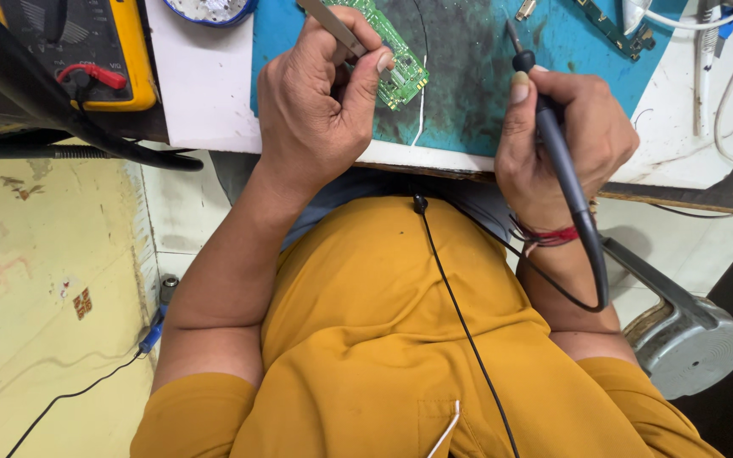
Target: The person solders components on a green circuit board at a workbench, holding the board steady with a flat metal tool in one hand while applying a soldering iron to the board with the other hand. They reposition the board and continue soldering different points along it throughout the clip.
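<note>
From the head camera we saw our right hand (566, 140) wrapped around a dark soldering iron (553, 140), its long axis running up-left, tip aimed at the blue mat (468, 76). Our left hand (320, 102) pinched metal tweezers (332, 25) over a green circuit board (392, 55) lying diagonally on the surface. A yellow multimeter (103, 51) sat far left.

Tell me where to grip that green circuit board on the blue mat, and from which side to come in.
Take the green circuit board by its bare long edges, not its component-covered face. Come from the right edge, over open blue mat: the left hand with its tweezers covers the left side, and the right hand holds a soldering iron further right. It lies flat and slanted, so pinch across the narrow width.
</note>
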